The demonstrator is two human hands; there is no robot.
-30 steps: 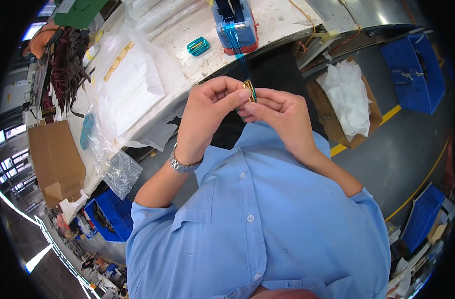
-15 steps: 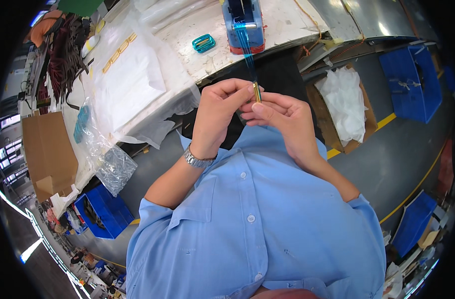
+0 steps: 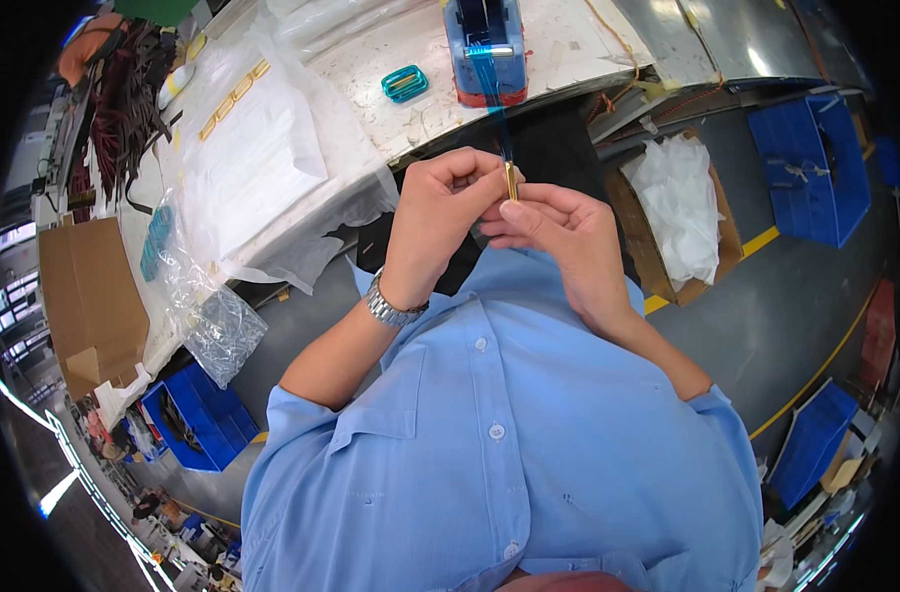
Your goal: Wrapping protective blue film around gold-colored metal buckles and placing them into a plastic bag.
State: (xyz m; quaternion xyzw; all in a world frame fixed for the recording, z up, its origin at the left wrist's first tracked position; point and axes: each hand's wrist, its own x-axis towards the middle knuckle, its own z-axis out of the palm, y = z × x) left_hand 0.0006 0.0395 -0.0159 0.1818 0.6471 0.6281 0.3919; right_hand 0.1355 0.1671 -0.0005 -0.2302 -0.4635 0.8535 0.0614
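Between my two hands is a narrow gold metal buckle [image 3: 511,183], seen nearly edge-on. My left hand [image 3: 448,202], with a steel watch on its wrist, pinches it from the left. My right hand [image 3: 563,227] grips its lower part between thumb and fingers. A strip of clear blue tape [image 3: 501,123] runs taut from the buckle's top to a blue tape dispenser [image 3: 487,74] at the table's front edge. Left of the dispenser lies a buckle wrapped in blue tape [image 3: 404,85]. Several gold buckles [image 3: 235,99] lie in a row on white sheeting.
The white worktable [image 3: 371,118] carries plastic sheeting and a clear bag [image 3: 223,331] hanging over its edge. An open carton [image 3: 93,296] stands at left. On the right are a carton of white wrapping [image 3: 677,212] and a blue bin [image 3: 810,173] on the floor.
My left hand has risen slightly, with its fingers shifted at the buckle's upper end. My right hand keeps nearly the same place, and the tape stays stretched to the dispenser.
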